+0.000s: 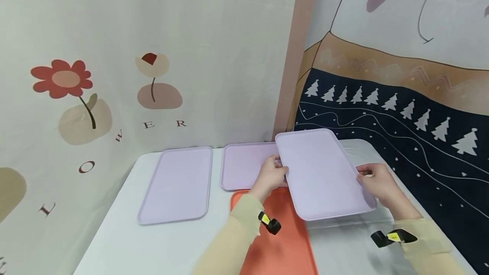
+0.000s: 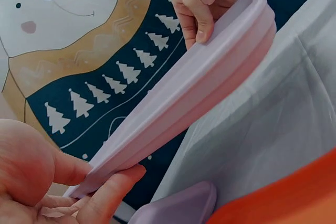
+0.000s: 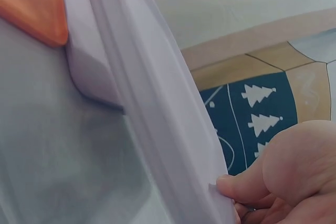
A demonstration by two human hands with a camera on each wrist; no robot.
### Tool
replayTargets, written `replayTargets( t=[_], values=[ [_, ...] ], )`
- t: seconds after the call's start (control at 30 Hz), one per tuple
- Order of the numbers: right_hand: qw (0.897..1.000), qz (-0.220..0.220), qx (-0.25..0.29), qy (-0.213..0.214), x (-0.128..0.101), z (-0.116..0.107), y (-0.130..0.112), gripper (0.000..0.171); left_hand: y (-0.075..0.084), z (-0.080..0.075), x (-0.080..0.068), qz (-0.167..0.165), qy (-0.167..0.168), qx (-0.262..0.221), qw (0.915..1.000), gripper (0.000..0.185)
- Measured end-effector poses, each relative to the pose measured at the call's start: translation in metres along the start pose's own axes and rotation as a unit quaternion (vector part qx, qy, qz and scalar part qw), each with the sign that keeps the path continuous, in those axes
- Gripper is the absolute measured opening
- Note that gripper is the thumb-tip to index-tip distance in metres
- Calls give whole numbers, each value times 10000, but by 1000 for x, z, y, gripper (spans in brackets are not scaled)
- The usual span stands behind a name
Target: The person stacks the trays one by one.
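Observation:
A pale lilac tray (image 1: 324,175) is held up off the table, tilted, between both hands. My left hand (image 1: 270,177) pinches its left long edge, with thumb and fingers on either side of the rim in the left wrist view. On the opposite edge, my right hand (image 1: 378,183) grips the rim, the thumb (image 3: 236,184) pressed against it. Below and behind lies a second lilac tray (image 1: 244,166), its right part hidden by the raised one. An orange tray (image 1: 282,241) lies in front, partly covered by the left forearm and the raised tray.
Another lilac tray (image 1: 177,186) lies flat at the left of the white table (image 1: 111,232). A cloth with flower prints (image 1: 229,54) hangs behind the table. At the right hangs a dark cloth with white trees (image 1: 420,156).

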State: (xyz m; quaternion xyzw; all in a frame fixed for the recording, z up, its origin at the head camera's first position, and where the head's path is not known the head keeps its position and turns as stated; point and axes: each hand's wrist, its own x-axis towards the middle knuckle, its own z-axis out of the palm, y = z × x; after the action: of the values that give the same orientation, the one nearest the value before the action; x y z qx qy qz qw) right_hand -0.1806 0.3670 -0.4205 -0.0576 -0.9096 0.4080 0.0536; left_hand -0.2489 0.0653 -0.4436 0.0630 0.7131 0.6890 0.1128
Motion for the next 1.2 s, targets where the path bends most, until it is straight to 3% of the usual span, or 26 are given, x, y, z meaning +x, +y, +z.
replayTargets(
  t=[0.47,1.2],
  values=[
    [9941,-51,418,-1002,-17,17,-16,44,2,-40,-27,-2,-162,-304,9994,50],
    [9827,124,1031,-1531,-42,51,-44,45,-3,-94,-64,-94,-130,70,9998,49]
  ],
)
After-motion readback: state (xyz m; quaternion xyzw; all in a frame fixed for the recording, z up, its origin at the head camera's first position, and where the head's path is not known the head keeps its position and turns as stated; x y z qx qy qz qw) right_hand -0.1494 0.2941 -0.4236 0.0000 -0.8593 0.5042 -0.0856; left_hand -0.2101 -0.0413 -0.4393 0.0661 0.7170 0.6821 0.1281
